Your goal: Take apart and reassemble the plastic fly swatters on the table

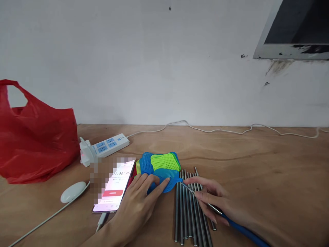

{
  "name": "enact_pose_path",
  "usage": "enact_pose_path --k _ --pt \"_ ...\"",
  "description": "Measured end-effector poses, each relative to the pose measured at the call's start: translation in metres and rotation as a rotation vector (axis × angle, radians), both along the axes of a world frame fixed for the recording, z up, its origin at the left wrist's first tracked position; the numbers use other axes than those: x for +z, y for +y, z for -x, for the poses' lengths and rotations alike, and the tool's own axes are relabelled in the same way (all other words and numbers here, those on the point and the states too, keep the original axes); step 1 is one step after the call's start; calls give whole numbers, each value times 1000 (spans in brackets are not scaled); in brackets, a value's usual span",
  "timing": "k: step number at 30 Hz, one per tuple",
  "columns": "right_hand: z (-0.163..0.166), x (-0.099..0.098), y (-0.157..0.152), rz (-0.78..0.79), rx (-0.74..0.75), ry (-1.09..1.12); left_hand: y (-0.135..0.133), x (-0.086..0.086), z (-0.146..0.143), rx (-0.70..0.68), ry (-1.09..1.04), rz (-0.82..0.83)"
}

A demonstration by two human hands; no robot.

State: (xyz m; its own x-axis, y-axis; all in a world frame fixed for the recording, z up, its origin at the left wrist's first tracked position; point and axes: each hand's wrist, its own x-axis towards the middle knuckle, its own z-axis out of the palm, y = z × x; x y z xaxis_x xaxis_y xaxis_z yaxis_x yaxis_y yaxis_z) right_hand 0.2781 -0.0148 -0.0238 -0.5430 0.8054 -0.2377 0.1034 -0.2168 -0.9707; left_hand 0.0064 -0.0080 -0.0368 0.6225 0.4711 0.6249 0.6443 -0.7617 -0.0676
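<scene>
A blue mesh fly swatter head (173, 175) lies under my left hand (140, 202), whose fingertips grip and press it. Its narrow neck points right and meets the tip of a thin metal rod (214, 208) with a blue handle (243, 230). My right hand (213, 197) is closed around this rod, thumb and fingers near its front end. I cannot tell how far the neck and the rod tip fit together. Just behind my left hand is a pile of more mesh heads, a lime green head (166, 161) on top.
Several metal rods (189, 212) lie side by side between my hands. A lit phone (113, 188) with a cable is left of my left hand. Further left are a white oval object (73, 192), a power strip (111, 145) and a red plastic bag (38, 140). A thin cable runs along the wall.
</scene>
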Motion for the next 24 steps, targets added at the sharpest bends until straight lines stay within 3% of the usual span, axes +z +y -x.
enact_pose_path --k 12,24 --pt "-1 -6 0 0 -67 80 -1 5 -2 -4 -17 -25" --pt "-2 -1 1 9 -49 -55 -1 4 1 -25 -8 -39"
